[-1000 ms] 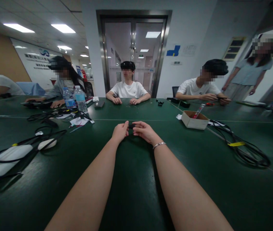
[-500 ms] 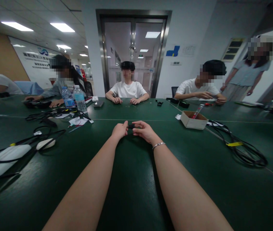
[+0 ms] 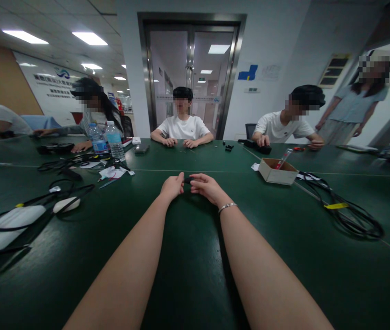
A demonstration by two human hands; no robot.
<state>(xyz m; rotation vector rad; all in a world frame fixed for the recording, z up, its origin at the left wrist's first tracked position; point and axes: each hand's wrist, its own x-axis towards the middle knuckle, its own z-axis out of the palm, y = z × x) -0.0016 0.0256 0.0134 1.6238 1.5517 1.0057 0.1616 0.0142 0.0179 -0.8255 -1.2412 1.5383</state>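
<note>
Left hand (image 3: 172, 187) and right hand (image 3: 206, 187) pinching a small black part (image 3: 187, 180) between fingertips, smooth matte green table (image 3: 188, 256), cardboard box (image 3: 273, 171) well right, bare tabletop around hands.

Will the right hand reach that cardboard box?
Probably yes: only bare table lies between the right hand and the cardboard box, though it pinches a small black part.
</note>
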